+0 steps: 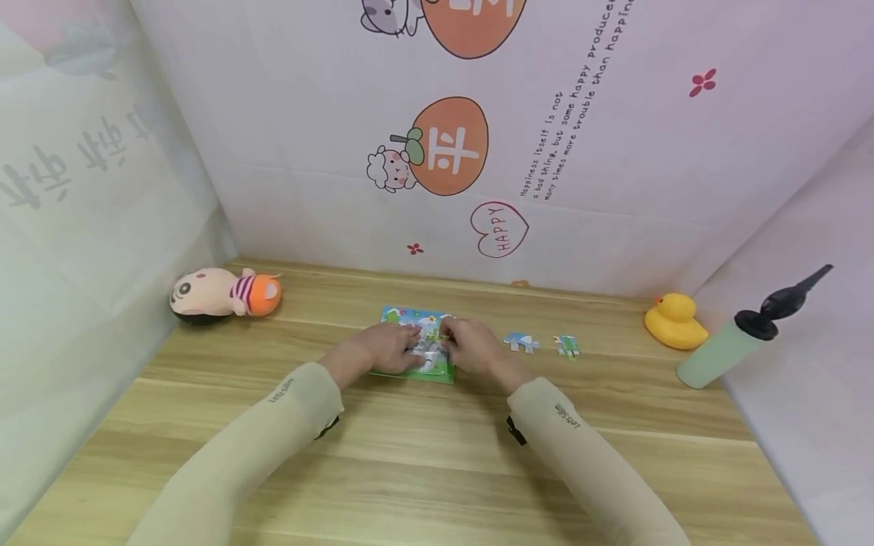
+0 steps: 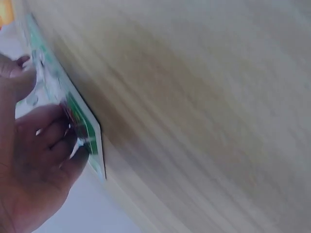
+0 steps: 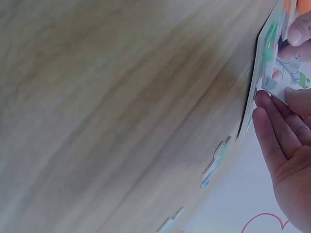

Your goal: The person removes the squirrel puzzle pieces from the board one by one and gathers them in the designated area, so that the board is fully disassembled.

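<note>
Both the left hand (image 1: 385, 347) and the right hand (image 1: 471, 345) press loosely curled fingers on the puzzle board (image 1: 437, 373) mid-table, seemingly mostly filled, while two loose pieces (image 1: 522, 342) wait unplaced just to its right, apparently the remainder

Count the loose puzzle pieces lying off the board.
2: a blue-white piece just right of the right hand, a green one beyond it. Hands may hide others.
</note>
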The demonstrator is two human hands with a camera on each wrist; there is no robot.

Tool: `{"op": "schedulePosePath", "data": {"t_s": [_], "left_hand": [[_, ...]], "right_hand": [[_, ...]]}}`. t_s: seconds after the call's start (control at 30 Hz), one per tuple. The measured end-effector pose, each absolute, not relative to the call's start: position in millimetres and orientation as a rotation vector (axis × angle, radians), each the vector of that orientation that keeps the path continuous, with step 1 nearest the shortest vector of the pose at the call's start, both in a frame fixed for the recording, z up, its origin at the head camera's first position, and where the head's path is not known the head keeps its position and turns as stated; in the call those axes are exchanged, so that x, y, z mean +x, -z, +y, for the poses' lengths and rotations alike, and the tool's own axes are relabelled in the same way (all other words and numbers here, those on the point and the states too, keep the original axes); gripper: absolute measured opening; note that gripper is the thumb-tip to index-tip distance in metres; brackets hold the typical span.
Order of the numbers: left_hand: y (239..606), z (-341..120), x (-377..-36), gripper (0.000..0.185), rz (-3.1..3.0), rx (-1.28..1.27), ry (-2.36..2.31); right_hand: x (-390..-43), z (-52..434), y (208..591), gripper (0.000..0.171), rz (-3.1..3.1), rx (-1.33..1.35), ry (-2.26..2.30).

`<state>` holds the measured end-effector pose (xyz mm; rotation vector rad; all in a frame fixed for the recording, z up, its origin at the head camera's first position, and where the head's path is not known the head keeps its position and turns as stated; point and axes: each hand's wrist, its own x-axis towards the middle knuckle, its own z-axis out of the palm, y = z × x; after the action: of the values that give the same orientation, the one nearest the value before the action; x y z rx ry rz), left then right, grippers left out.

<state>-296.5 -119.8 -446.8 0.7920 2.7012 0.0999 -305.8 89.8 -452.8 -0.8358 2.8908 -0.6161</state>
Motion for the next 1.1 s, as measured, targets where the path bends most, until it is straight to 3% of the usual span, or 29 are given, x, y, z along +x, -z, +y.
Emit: {"op": "schedulePosePath", "data": {"t_s": [0.3, 1.1], "left_hand": [[456, -103, -294, 0.068, 2.880, 0.715, 0.086], [454, -100, -297, 0.054, 2.890, 0.666, 0.002]], "right_hand": [[-304, 89, 453, 0.004, 2.878, -0.847, 0.583], [-313, 98, 448, 0.007, 2.812, -0.733, 0.803]]}}
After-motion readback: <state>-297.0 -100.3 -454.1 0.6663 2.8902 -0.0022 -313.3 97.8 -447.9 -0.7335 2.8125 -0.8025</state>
